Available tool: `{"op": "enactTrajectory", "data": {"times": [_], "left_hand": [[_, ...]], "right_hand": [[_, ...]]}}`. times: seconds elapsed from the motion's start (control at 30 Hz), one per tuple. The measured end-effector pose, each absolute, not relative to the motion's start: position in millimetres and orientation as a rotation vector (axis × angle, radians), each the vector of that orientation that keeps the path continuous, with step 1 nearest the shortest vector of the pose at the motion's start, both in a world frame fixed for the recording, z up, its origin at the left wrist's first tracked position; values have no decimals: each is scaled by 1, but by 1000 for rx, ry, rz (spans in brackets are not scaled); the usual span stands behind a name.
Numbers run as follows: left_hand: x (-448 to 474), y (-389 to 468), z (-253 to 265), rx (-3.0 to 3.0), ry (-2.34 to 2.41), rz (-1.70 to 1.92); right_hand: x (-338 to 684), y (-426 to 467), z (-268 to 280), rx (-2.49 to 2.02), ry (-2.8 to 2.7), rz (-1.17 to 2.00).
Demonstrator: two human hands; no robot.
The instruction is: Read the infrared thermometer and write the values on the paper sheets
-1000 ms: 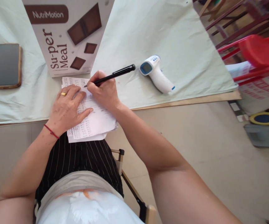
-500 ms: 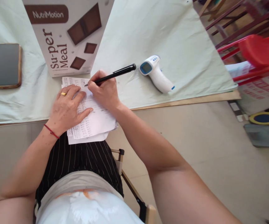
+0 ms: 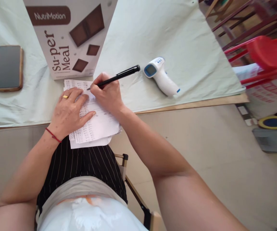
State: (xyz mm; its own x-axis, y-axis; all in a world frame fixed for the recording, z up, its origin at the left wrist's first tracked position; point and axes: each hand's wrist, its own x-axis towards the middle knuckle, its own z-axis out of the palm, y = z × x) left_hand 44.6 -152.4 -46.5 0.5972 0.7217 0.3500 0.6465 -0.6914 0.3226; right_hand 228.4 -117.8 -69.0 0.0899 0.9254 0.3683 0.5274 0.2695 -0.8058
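Note:
A stack of white paper sheets (image 3: 100, 125) covered in rows of small handwriting lies at the table's front edge, its lower part jutting out over my lap. My left hand (image 3: 70, 110), with a gold ring and a red string at the wrist, rests flat on the sheets, fingers spread. In my right hand (image 3: 108, 94) a black pen (image 3: 121, 75) is pinched, its tip touching the upper part of the top sheet. The pen's clip end slants up to the right. Fingers of my right hand partly hide the page.
Just behind the papers stands a tall "Su-per Meal" box (image 3: 73, 38). A smartphone (image 3: 8, 68) lies at the left. To the right is a white infrared thermometer (image 3: 161, 77) on the pale tablecloth (image 3: 191, 48). Beyond the table's right end stands a red chair (image 3: 270, 54).
Almost nothing differs. Both hands and the pen keep nearly the same place; the pen tip has shifted very slightly, and the view has moved a touch.

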Motion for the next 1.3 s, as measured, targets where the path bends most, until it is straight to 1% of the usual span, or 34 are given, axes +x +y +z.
{"op": "enactTrajectory", "data": {"times": [0.3, 0.57, 1.0, 1.17, 1.3], "left_hand": [[44, -152, -48, 2676, 1150, 708], [43, -152, -48, 2757, 1144, 726], [43, -152, -47, 2761, 1152, 695], [43, -151, -48, 2729, 1166, 696], [43, -149, -49, 2704, 1148, 728]], "right_hand": [[230, -117, -70, -1362, -1557, 457], [230, -115, -72, -1449, -1566, 426], [231, -115, -73, -1395, -1532, 457], [235, -124, -68, -1344, -1535, 297], [255, -140, -62, -1505, -1657, 70]]}}
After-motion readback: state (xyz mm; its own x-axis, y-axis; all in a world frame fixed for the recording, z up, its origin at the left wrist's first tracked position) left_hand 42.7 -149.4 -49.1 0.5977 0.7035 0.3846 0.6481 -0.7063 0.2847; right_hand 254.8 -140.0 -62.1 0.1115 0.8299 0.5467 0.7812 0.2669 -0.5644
